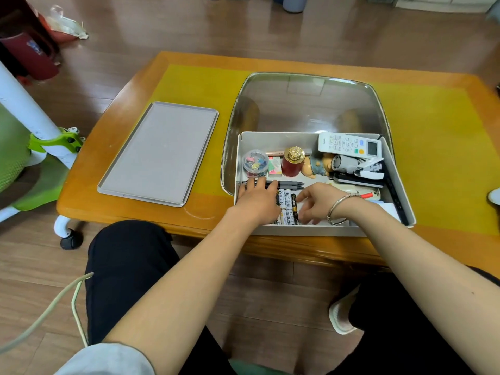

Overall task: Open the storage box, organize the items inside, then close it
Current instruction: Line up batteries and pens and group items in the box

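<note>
The left hand (257, 197) lies inside the storage box (389, 163), fingers (261, 182) extended and flat, pressing on the near-left floor of the box and touching the dark pens (289, 184) that lie crosswise. It holds nothing. The right hand (318, 203) reaches in from the right, fingers loosely curled and spread downward over the row of batteries (287, 201); whether the fingertips pinch a battery cannot be told. A metal bangle (338, 209) circles the right wrist.

The batteries lie side by side between the two hands, at the near edge of the box. Behind the pens stand a clear tub of coloured clips (255, 163), a small green-and-white packet (274, 165), a red jar with a gold cap (293, 161) and a small figurine (318, 165). At the far-right corner a white remote control (349, 146) rests tilted over a stapler (369, 169) and other dark items.

The box is open and sits partly on a large metal tray (311, 104) on the bench (189, 77). The box lid (159, 152) lies flat on the bench, well left of the box. A green chair (32, 158) stands left of the bench.
</note>
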A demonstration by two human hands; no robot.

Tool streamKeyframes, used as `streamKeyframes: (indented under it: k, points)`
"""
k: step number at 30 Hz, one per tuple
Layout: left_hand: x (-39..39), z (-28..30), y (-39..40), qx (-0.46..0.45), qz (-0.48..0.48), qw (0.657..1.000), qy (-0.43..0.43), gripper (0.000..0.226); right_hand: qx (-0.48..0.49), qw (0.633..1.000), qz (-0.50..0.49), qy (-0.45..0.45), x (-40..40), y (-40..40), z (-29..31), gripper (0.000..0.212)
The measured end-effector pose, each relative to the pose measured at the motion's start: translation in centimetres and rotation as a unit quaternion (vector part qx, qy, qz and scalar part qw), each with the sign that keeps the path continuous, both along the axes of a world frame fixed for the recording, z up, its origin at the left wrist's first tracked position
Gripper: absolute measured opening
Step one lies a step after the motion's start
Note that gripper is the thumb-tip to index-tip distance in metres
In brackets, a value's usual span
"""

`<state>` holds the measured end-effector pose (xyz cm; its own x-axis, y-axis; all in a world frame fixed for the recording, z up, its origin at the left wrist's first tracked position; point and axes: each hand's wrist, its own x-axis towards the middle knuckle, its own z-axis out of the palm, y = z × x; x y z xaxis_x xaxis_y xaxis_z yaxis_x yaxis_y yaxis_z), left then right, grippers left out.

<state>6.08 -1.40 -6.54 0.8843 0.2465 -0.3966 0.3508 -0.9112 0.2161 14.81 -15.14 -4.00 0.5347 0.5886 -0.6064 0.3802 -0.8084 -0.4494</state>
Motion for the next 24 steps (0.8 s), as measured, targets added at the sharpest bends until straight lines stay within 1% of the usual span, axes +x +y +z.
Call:
streamKeyframes:
  k: [3,5,7,9,10,13,15,16,20,22,24]
  points:
    - [0.1,0.0,0.0,0.011,-0.003,1.000,0.001,0.069,0.020,1.000,-0.007,-0.002,0.5,-0.6,1.0,0.046]
    - [0.2,0.0,0.0,0.016,-0.004,1.000,0.000,0.067,0.056,0.997,-0.030,-0.041,1.4,-1.6,2.1,0.033]
    - [0.3,0.1,0.1,0.016,-0.001,1.000,-0.004,0.063,0.087,0.990,-0.057,-0.098,2.4,-2.8,3.1,0.023]
    - [0.4,0.1,0.1,0.014,0.000,1.000,-0.005,0.061,0.103,0.977,-0.066,-0.175,3.2,-4.1,3.8,0.021]
    - [0.4,0.1,0.1,0.014,-0.001,1.000,-0.005,0.061,0.107,0.972,-0.072,-0.198,3.4,-4.7,3.9,0.021]
    - [0.4,0.2,0.1,0.015,-0.003,1.000,-0.005,0.061,0.099,0.966,-0.073,-0.226,3.5,-5.8,4.1,0.021]
    - [0.4,0.3,0.1,0.014,-0.004,1.000,-0.005,0.061,0.100,0.957,-0.085,-0.258,3.8,-6.5,4.2,0.014]
    - [0.4,0.3,0.1,0.013,-0.004,1.000,-0.006,0.061,0.107,0.949,-0.102,-0.277,4.1,-7.0,4.4,0.011]
    - [0.4,0.2,0.1,0.013,-0.003,1.000,-0.005,0.061,0.112,0.910,-0.187,-0.353,5.4,-9.5,5.0,0.016]
    - [0.4,0.1,0.1,0.011,-0.001,1.000,-0.004,0.061,0.103,0.894,-0.231,-0.369,5.5,-10.5,5.0,0.011]
    - [0.5,0.1,0.1,0.009,-0.002,1.000,-0.004,0.061,0.088,0.893,-0.249,-0.365,5.3,-11.2,4.8,0.011]
